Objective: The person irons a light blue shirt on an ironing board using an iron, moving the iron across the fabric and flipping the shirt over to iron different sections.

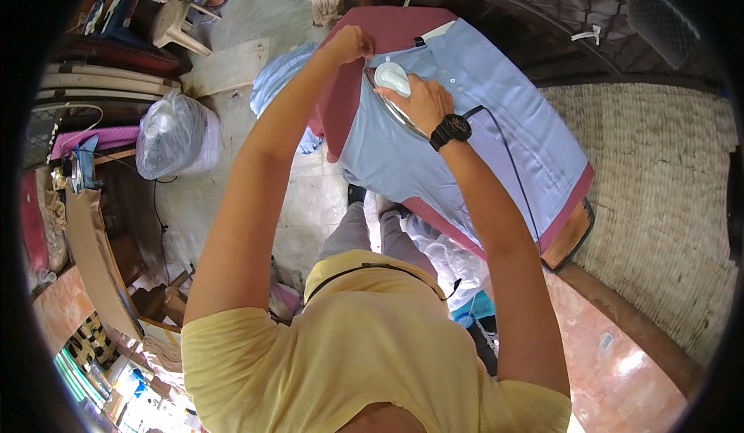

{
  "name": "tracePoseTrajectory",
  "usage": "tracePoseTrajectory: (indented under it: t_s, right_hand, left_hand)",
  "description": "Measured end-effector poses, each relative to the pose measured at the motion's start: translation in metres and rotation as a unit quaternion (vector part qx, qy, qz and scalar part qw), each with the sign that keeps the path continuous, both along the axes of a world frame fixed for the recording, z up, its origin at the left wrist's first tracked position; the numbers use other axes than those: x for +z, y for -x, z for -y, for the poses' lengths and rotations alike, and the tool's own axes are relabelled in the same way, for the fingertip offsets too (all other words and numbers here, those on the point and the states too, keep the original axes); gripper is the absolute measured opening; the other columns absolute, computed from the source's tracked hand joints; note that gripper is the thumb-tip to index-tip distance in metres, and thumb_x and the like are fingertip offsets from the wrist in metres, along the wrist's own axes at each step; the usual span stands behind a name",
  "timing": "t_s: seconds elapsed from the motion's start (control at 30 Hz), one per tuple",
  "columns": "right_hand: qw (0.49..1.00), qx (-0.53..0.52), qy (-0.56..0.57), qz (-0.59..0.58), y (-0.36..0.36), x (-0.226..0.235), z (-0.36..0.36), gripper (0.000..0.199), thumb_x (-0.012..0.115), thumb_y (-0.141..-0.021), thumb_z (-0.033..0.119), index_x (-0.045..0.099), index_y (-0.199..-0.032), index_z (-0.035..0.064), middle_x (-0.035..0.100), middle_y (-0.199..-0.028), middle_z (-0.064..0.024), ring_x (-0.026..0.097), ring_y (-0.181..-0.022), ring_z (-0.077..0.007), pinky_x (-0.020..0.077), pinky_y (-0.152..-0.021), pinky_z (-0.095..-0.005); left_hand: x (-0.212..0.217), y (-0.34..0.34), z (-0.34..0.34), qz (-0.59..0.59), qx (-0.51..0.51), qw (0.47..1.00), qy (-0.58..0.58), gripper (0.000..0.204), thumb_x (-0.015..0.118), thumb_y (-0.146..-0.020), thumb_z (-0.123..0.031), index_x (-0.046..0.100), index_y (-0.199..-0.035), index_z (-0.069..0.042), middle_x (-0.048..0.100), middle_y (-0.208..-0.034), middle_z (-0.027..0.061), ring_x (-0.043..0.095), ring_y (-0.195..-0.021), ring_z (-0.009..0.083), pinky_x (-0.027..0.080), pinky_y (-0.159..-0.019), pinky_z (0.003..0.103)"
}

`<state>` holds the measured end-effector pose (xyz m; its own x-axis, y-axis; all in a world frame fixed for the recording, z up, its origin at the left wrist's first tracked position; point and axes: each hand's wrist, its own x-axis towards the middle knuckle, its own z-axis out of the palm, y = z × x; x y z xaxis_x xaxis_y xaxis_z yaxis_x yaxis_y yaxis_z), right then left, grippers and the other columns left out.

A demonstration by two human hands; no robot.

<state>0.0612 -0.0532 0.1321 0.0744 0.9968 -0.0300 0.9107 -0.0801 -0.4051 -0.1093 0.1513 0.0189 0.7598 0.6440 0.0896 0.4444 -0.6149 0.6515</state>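
On the maroon board (403, 26), right hand (422, 100) grips the iron (391, 84), nose toward the collar; left hand (349, 44) pinches the shirt (465, 115).

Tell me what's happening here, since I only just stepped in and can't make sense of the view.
A person in a yellow top is ironing a light blue shirt spread over a board with a maroon cover. The right hand, wearing a black watch, grips the iron near the collar end of the shirt, with the black cord trailing back across the fabric. The left hand pinches the shirt's edge next to the iron. A clear plastic bag sits on the floor off to the left.
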Motion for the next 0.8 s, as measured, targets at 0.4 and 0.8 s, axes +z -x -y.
tracePoseTrajectory:
  t_s: [0.4, 0.8]
  right_hand:
    - [0.999, 0.018, -0.004, 0.029, 0.005, -0.001, -0.028, 0.069, 0.064, -0.077, 0.069, 0.069, -0.085, 0.0011, 0.069, -0.081, -0.0248, 0.069, -0.078, -0.0413, 0.0547, -0.067, -0.0499]
    - [0.994, 0.092, 0.052, 0.017, 0.022, 0.005, -0.012, 0.069, 0.064, -0.077, 0.069, 0.071, -0.092, 0.0028, 0.070, -0.082, -0.0232, 0.069, -0.083, -0.0399, 0.0544, -0.075, -0.0496]
  left_hand:
    - [-0.013, 0.029, 0.204, 0.063, 0.372, 0.925, 0.044, 0.026, 0.078, -0.079, -0.028, 0.064, -0.078, -0.006, 0.064, -0.077, 0.0108, 0.064, -0.070, 0.0281, 0.049, -0.064, 0.039]
    - [-0.011, 0.044, 0.217, 0.120, 0.446, 0.869, 0.179, 0.030, 0.085, -0.071, -0.022, 0.063, -0.070, -0.002, 0.061, -0.060, 0.0035, 0.053, -0.053, 0.0105, 0.043, -0.050, 0.028]
